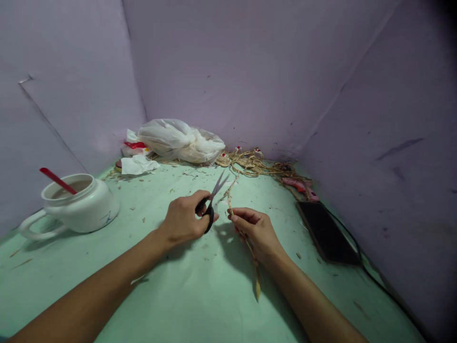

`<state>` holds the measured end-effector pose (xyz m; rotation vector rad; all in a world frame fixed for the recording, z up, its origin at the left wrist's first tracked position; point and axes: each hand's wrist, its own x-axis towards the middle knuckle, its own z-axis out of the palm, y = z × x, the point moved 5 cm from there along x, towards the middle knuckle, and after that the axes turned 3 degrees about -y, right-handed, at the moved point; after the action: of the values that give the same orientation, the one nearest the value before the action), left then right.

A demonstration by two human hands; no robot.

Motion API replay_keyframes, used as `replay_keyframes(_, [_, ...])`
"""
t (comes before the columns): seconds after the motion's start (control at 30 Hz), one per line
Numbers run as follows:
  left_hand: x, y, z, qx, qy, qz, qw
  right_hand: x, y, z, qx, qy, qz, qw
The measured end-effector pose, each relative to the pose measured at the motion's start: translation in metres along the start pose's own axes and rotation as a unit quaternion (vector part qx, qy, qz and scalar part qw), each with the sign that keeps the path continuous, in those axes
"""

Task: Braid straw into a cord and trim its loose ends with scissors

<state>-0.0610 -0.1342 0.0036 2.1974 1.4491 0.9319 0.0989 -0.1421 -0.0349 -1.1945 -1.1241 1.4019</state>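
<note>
One phone point(328, 233) near right hand point(257, 232)

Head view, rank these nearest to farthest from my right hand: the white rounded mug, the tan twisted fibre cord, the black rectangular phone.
1. Tan twisted fibre cord: nearest, held in the right hand by a fingertip grip.
2. Black rectangular phone: to the right of that hand.
3. White rounded mug: farthest, over at the far left.
</note>
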Motion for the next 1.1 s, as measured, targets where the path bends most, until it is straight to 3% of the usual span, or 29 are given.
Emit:
replay_keyframes(0.13, [-0.009,0.006,0.002,0.183,-0.054,0.106,0.976,0.002,-0.007,-0.011,-0.009,0.021,-0.004,1.000])
replay_keyframes(0.27, [-0.011,0.007,0.009,0.256,-0.087,0.142,0.952,0.003,-0.010,-0.012,-0.016,0.009,-0.018,1.000])
replay_keyframes(0.63, [-0.012,0.010,0.011,0.315,-0.120,0.158,0.928,0.004,-0.010,-0.015,-0.039,0.017,-0.009,0.999])
replay_keyframes(1.1, [-0.013,0.010,0.016,0.286,-0.205,0.145,0.925,0.000,-0.015,-0.013,-0.089,0.011,0.018,0.996])
